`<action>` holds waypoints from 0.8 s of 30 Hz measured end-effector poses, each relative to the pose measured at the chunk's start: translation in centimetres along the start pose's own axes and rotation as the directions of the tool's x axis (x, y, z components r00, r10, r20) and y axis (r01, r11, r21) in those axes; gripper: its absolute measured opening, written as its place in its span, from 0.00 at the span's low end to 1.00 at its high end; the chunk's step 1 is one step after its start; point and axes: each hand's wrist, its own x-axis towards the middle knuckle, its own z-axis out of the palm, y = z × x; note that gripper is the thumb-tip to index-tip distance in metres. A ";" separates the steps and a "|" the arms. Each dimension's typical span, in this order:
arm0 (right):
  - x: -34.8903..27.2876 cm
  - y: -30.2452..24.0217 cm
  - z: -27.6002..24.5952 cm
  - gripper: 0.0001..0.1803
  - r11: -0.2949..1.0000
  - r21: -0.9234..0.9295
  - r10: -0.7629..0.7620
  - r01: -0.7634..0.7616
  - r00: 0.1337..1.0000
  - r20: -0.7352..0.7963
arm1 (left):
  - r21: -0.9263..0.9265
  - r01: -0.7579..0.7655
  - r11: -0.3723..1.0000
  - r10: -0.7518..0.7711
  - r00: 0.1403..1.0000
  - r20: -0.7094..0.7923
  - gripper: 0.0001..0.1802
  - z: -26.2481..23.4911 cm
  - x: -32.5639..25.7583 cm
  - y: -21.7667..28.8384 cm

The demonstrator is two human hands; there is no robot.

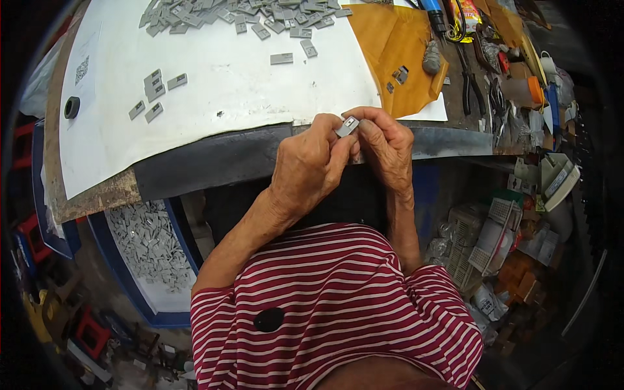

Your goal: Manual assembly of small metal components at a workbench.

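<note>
Between both hands, just over the table's near edge, is a small grey rectangular plastic piece (347, 127) with a dark hole near one end. My left hand (311, 153) pinches it from the left with thumb and forefinger. From the right, the closed fingers of my right hand (387, 144) grip its upper end. Similar grey pieces are heaped (240, 13) at the far side of the white sheet (195, 97). A few more grey pieces (155, 86) lie on the sheet's left part, and two sit apart below the heap.
An amber sheet (387, 62) with small dark metal bits lies right of the white sheet. Black-handled pliers (473, 88), a blue-handled tool (432, 13) and an orange-lidded jar (534, 91) crowd the right side. A black ring (72, 107) lies left. Below, a blue tray (133, 305) holds many grey pieces.
</note>
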 end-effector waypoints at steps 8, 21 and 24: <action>0.0 0.3 -0.4 0.12 0.998 0.062 -0.005 0.005 1.000 -0.004 | -0.053 -0.010 0.999 0.008 0.999 -0.038 0.10 1.0 0.1 0.1; 0.1 0.2 0.1 0.11 0.998 0.053 -0.032 0.034 0.999 -0.037 | -0.107 0.041 0.993 -0.040 0.999 0.014 0.07 -0.1 0.5 0.4; 0.2 0.1 0.2 0.11 0.998 0.057 -0.031 0.033 0.999 -0.043 | -0.086 0.051 0.995 -0.049 0.998 0.027 0.06 -0.4 0.6 0.3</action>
